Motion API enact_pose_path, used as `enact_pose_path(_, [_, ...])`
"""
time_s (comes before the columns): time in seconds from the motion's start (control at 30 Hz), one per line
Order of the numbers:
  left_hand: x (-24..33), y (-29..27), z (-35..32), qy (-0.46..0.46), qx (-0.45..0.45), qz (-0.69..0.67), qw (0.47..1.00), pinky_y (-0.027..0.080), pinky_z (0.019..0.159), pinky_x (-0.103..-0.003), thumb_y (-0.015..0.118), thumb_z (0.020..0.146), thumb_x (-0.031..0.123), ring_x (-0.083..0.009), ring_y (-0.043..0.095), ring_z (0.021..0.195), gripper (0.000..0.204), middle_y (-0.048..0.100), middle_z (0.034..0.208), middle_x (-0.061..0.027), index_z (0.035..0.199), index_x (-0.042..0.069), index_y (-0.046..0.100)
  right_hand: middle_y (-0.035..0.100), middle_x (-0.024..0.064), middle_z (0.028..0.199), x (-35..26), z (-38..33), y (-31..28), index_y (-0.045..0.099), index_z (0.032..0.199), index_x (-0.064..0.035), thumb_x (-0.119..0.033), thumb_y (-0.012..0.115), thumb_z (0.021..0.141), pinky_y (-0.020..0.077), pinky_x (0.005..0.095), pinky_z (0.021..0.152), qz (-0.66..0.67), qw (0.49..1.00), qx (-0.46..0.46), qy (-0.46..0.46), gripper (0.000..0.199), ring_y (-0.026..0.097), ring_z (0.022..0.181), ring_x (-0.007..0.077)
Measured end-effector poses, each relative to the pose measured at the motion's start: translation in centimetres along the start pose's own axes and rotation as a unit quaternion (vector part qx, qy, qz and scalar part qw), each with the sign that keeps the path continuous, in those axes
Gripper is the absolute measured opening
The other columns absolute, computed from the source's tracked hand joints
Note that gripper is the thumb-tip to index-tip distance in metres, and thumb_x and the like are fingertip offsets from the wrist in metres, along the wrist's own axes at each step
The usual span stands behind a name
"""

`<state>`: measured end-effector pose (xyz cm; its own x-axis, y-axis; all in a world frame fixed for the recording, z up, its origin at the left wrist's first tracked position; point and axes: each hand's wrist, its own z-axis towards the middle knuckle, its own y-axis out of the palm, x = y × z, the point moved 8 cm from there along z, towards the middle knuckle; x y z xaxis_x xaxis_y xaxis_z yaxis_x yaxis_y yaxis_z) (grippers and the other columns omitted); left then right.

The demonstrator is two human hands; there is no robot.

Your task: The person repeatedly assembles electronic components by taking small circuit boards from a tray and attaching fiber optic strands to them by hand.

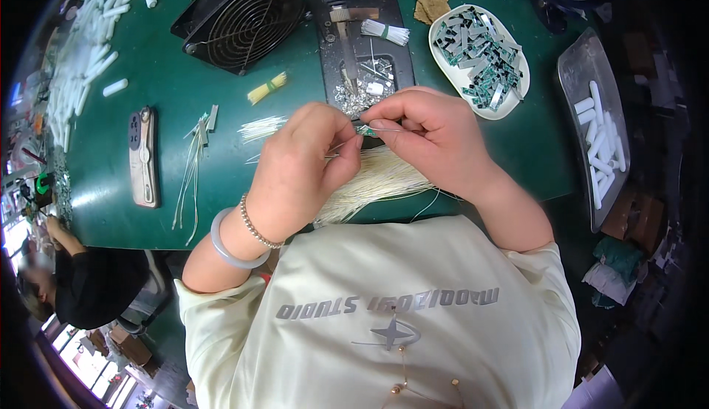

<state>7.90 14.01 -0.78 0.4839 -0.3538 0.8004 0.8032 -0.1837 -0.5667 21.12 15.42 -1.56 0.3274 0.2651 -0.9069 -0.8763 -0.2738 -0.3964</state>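
My left hand (303,158) is closed in a pinch on a small green circuit board (367,132) at the table's front middle. Close against it, my right hand (436,135) pinches a thin pale wire (387,129) between thumb and forefinger. Just beyond my fingers, a soldering iron (347,47) points down over a dark base plate (402,58) strewn with solder bits. A thick bundle of pale wires (377,183) lies under my hands at the near edge. White-ended wires (262,128) show beside my left hand.
A black fan (244,28) stands at the far left of the iron. A white dish (525,84) of small boards is at right, past it a metal tray (602,206) of white tubes. Loose tubes (81,62), a phone (144,165) and wired boards (199,139) lie left.
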Motion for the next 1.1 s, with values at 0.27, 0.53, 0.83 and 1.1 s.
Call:
enact_pose_path(0.27, [-0.7, 0.2, 0.4, -0.037, -0.008, -0.04, 0.998, 0.048, 0.055, -0.031, 0.066, 0.07, -0.003, -0.0253, 0.057, 0.063, 0.015, 0.055, 0.073, -0.0118, 0.078, 0.001, 0.054, 0.055, -0.0021, 0.074, 0.8, 0.0, 0.2, 0.066, 0.093, -0.0017, -0.001, 0.065, 0.08, 0.0343, 0.0181, 0.051, 0.058, 0.996, 0.008, 0.062, 0.013, 0.039, 0.055, 0.0019])
enact_pose_path(0.53, [-1.5, -0.4, 0.9, -0.07, 0.032, -0.036, 0.996, 0.046, 0.052, -0.027, 0.068, 0.067, -0.002, -0.0181, 0.056, 0.056, 0.016, 0.056, 0.069, -0.0091, 0.075, 0.001, 0.054, 0.05, 0.0017, 0.078, -0.7, -0.1, -1.4, 0.062, 0.092, -0.0024, 0.001, 0.061, 0.081, 0.0367, 0.0187, 0.054, 0.062, 0.996, 0.016, -0.056, 0.011, 0.046, 0.063, 0.0059])
enact_pose_path(0.83, [-2.4, -0.5, 1.8, -0.114, 0.031, -0.112, 0.987, 0.046, 0.053, -0.023, 0.067, 0.07, -0.001, -0.0103, 0.056, 0.057, 0.013, 0.057, 0.064, -0.0053, 0.073, 0.0, 0.054, 0.054, 0.0067, 0.078, -2.7, -0.3, -1.5, 0.06, 0.084, -0.0032, 0.001, 0.065, 0.076, 0.0426, 0.0252, 0.055, -0.117, 0.98, 0.099, -0.126, 0.01, 0.052, 0.063, 0.0161])
enact_pose_path(1.1, [-2.5, -0.6, 2.0, -0.114, 0.046, -0.147, 0.982, 0.046, 0.053, -0.021, 0.067, 0.072, -0.001, -0.0066, 0.055, 0.058, 0.013, 0.057, 0.064, -0.0031, 0.074, 0.0, 0.054, 0.064, 0.0106, 0.091, -3.5, -0.2, -1.0, 0.061, 0.082, -0.0015, 0.002, 0.069, 0.071, 0.0468, 0.0251, 0.053, -0.144, 0.967, 0.13, -0.163, 0.014, 0.061, 0.07, 0.0181])
